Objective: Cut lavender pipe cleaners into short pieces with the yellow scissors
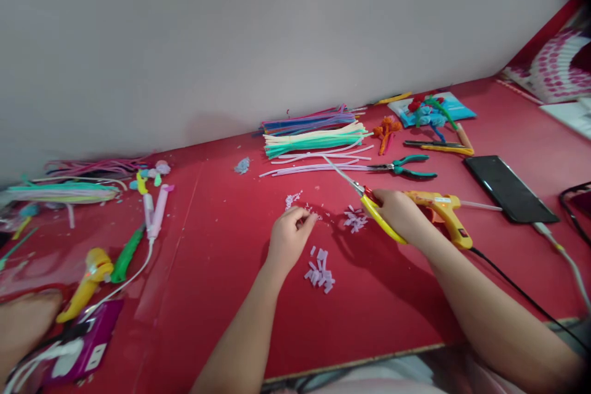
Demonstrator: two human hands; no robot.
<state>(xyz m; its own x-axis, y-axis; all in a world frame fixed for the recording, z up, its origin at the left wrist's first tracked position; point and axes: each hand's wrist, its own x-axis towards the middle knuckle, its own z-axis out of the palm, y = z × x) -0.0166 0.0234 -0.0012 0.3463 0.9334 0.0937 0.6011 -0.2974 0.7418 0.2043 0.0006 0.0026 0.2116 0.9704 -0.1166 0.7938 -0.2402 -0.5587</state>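
My right hand grips scissors with yellow-and-red handles; their blades point up and left over the table. My left hand is closed in a pinch above the table, and whatever its fingers hold is too small to make out. Just beyond its fingertips lie tiny lilac scraps. A heap of cut lilac pipe cleaner pieces lies to the right of my left wrist. Another lilac pile sits left of the scissor handles.
Bundles of pipe cleaners lie near the wall, with green-handled pliers in front. A yellow glue gun and a phone rest at right. On the left are a second glue gun, a power strip and cords.
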